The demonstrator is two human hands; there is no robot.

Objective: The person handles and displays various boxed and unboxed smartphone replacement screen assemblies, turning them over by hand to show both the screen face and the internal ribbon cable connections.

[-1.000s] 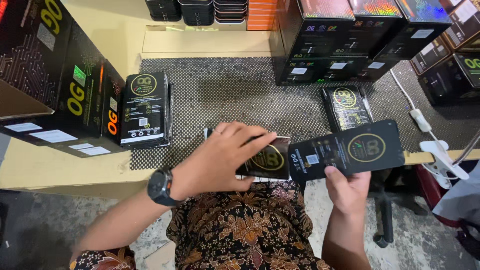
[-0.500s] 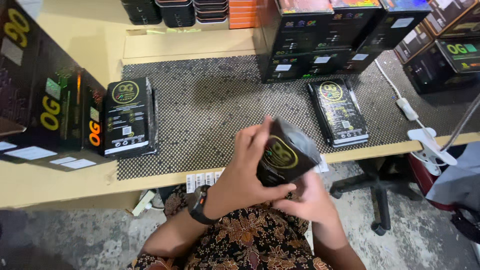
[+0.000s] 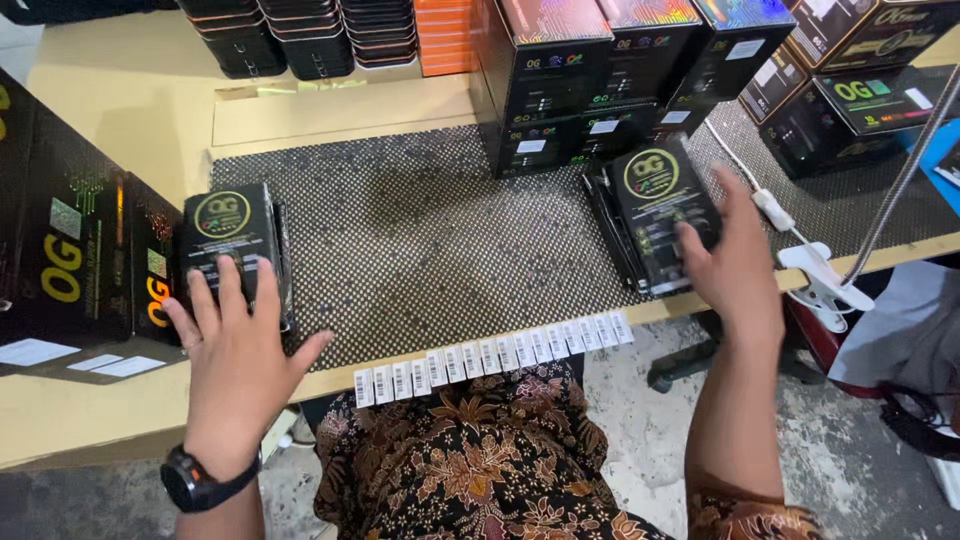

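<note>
My left hand (image 3: 235, 345), with a black watch on the wrist, lies flat with fingers spread, its fingertips on the lower end of a stack of black flat packs (image 3: 225, 225) with a gold round emblem at the left of the dotted black mat (image 3: 420, 230). My right hand (image 3: 735, 265) grips the top black pack (image 3: 660, 200) of a second stack at the right of the mat, thumb on its face and fingers along its right edge. That pack sits slightly tilted on the stack.
A strip of white barcode stickers (image 3: 490, 355) hangs along the table's front edge. Large black boxes (image 3: 70, 250) stand at the left, and more boxes (image 3: 590, 70) are stacked at the back. A white clamp (image 3: 825, 280) with a gooseneck and a white cable (image 3: 770, 205) sit at the right.
Both hands held one black pack together in front of my body. Now they are apart: the right hand has carried the pack to the right stack and the left has gone to the left stack.
</note>
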